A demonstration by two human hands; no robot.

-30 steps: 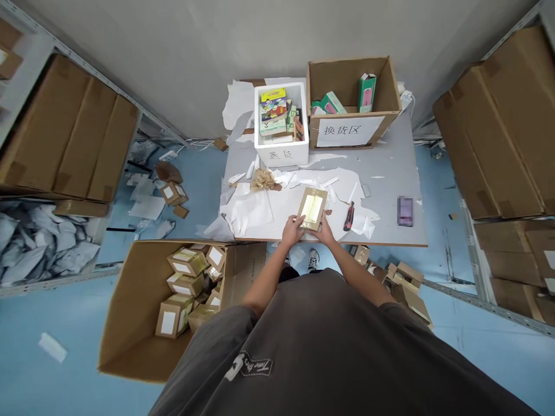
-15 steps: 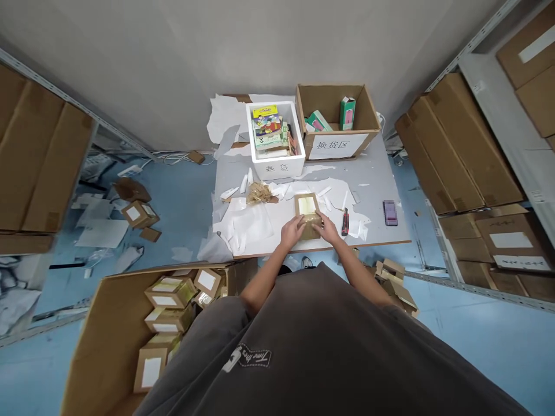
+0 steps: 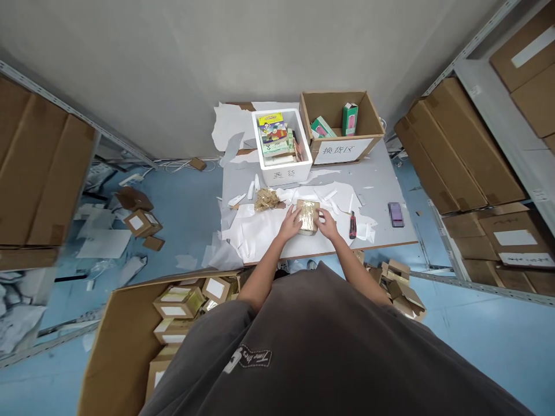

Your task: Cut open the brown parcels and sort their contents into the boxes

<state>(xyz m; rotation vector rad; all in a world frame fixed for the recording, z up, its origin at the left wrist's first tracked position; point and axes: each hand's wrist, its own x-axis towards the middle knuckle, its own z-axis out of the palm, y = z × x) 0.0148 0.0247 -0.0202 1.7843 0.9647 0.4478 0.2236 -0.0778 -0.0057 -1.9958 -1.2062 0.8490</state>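
A small taped cardboard box point(image 3: 309, 215) rests on the table near its front edge, shiny tape across the face turned up. My left hand point(image 3: 290, 224) grips its left side, and my right hand point(image 3: 326, 223) holds the opposite side with bent fingers. Just to the right of my right hand lies a red and black box cutter point(image 3: 352, 225). Crumpled brown paper point(image 3: 266, 199) sits to the left of the box. White paper sheets and scraps point(image 3: 260, 231) spread around and beneath it.
A white foam box point(image 3: 284, 175) with colourful packages and a labelled carton point(image 3: 342, 151) with green boxes stand at the back. A purple phone-like object point(image 3: 395, 214) lies right. A large carton point(image 3: 117, 341) of parcels stands left. Stacked cartons point(image 3: 459, 150) fill the right shelf.
The small box has been turned over: its white label faced up before, now a taped face does. Both hands have shifted to its sides. The view has moved slightly.
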